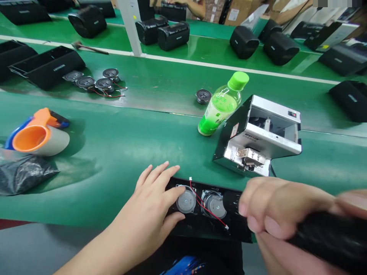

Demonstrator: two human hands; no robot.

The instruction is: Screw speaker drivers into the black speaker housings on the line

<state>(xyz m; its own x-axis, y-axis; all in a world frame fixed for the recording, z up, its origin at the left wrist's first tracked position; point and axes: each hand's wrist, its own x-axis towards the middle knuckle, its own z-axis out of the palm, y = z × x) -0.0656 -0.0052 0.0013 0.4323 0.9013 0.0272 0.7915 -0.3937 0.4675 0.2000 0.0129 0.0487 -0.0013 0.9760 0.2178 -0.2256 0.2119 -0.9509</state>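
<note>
A black speaker panel [239, 230] lies at the table's near edge, with two round speaker drivers, the left one [186, 201] and the right one [215, 208], sitting back side up in it. Red wires [212, 214] with small white plugs cross them. My left hand [156, 200] rests spread over the panel's left end, thumb and index finger touching around the left driver. In my right hand [275, 206] is a black electric screwdriver [329, 238], gripped with the fingers wrapped round it. Its front end covers part of the right driver; the tip's contact cannot be made out.
Behind the panel stand a screw feeder [258, 137] and a green-capped bottle [220, 105]. An orange tape dispenser [40, 133] and a black plastic bag [25, 173] lie left. Loose drivers [104, 84] and black speaker housings [54, 65] sit farther back. Another person's arm [196, 8] shows beyond.
</note>
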